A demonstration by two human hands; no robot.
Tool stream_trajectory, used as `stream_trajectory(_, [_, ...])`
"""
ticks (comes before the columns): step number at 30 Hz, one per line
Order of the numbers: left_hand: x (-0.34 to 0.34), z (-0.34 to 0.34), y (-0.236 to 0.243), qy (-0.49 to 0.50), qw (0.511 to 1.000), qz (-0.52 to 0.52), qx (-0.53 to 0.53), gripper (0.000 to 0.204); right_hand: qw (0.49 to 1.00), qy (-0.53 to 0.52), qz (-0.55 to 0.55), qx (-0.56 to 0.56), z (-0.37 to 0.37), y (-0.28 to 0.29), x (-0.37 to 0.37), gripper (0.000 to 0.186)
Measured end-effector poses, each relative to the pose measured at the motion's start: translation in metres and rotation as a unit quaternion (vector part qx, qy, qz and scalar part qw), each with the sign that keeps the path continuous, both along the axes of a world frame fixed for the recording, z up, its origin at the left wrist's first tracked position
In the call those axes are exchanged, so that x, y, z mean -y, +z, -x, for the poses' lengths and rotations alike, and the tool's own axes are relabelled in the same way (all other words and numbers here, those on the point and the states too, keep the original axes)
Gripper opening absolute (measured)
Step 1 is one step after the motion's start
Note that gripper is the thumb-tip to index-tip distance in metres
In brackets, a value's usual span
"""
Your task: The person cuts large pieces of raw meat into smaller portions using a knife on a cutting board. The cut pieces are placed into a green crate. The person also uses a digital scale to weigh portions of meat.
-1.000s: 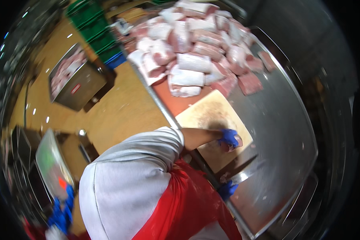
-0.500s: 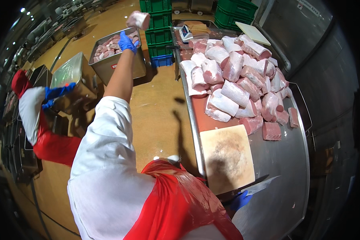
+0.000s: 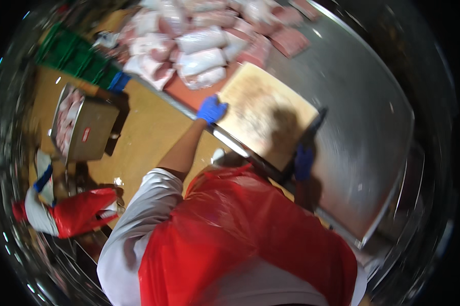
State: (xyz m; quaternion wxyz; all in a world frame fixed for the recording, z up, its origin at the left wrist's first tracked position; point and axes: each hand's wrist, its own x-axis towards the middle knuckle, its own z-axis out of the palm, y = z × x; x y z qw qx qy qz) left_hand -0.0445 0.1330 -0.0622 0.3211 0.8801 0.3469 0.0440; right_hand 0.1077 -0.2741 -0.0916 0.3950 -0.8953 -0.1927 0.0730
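My left hand [image 3: 212,109], in a blue glove, is at the left edge of a worn, stained cutting board [image 3: 255,109]. Its thumb stands apart from the fingers and nothing shows in it, though the picture is smeared. My right hand [image 3: 304,162], also gloved in blue, is in shadow beside the board's right edge, closed round a knife. The knife's blade [image 3: 319,120] looks dark and blurred, pointing away from me along that edge. Beyond the board lies a heap of pale pink meat pieces [image 3: 202,43].
The board rests on a steel table [image 3: 362,112] with a raised rim. Left on the floor is a steel bin [image 3: 93,130] of meat pieces, near stacked green crates [image 3: 74,56]. A co-worker in a red apron [image 3: 84,211] bends at the lower left.
A meat piece was in the air over the bin, beyond my outstretched left hand. That hand has come back to the board. The view has swung right, and the knife has turned away from me.
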Motion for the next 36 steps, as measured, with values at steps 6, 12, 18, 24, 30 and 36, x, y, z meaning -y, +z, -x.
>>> stream_trajectory(6, [-0.02,-0.023,-0.021,0.034,0.998,-0.006,-0.053,0.077,0.938,-0.158,-0.164,-0.26,0.044,0.051,-0.005,0.024])
stream_trajectory(12, [-0.026,-0.035,-0.024,0.111,0.982,0.135,-0.066,0.092,0.872,-0.204,-0.307,-0.322,0.038,0.058,0.001,0.013])
stream_trajectory(18, [-0.047,0.0,-0.041,0.038,0.922,0.385,-0.012,0.089,0.848,-0.103,-0.343,-0.39,0.024,0.044,0.038,0.017])
stream_trajectory(24, [0.029,-0.018,0.023,0.028,0.987,0.08,-0.138,0.079,0.887,-0.119,-0.308,-0.324,0.001,0.066,0.034,0.028])
stream_trajectory(30, [0.075,0.018,0.07,0.217,0.968,0.093,-0.084,0.079,0.918,-0.112,-0.294,-0.241,0.013,0.035,0.033,0.031])
stream_trajectory(36, [0.043,0.142,0.078,0.273,0.958,0.067,0.063,0.072,0.936,-0.045,-0.253,-0.24,0.086,0.128,-0.05,0.019])
